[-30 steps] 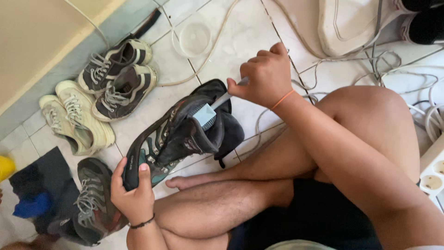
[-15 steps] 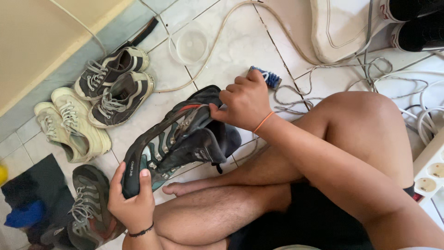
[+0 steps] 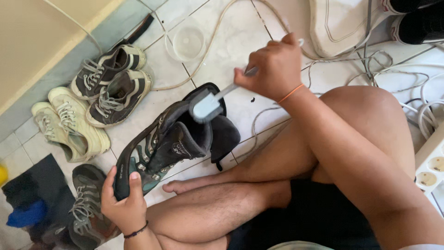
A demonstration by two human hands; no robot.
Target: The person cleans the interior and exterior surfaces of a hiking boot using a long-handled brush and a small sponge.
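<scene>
Boot, dark with teal patches near the toe, lies tilted on the tiled floor in front of the person's crossed legs. The left hand has its grip closed around the toe end, thumb on top and fingers wrapped underneath. The right hand has its grip closed on the handle of a small brush, whose pale blue-grey head sits just below and left of that grip, at the boot's open collar; whether the bristles touch the lining I cannot tell. Left of the toe grip a grey trainer lies on the floor. Further up from it sit a cream pair and a dark brown pair. Above the brush grip stands a clear round container, and white cables trail off to the right of it.
</scene>
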